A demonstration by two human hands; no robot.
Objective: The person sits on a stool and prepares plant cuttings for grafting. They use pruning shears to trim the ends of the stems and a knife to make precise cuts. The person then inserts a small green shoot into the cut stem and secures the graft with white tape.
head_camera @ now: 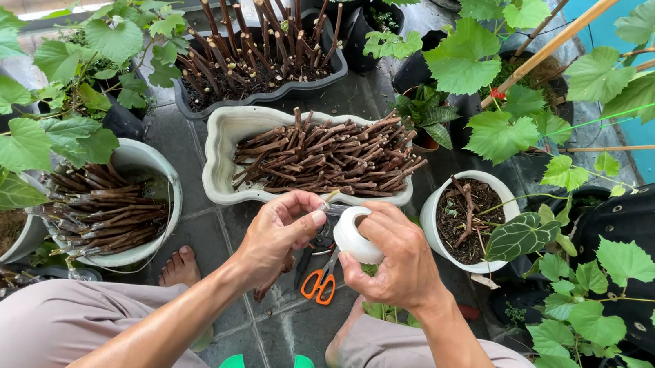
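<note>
The right hand (397,258) grips a white tape roll (356,235) while the left hand (282,232) pinches a brown cutting (278,273), its tip held against the tape

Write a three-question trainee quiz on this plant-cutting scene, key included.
1. True or false: the right hand holds a white roll of tape.
2. What lies on the floor under the hands? A) a trowel B) orange-handled scissors C) a hose
3. What fills the long white tray?

Key: 1. True. 2. B. 3. Brown stem cuttings lying flat; the left hand pinches one more at its fingertips.
</note>
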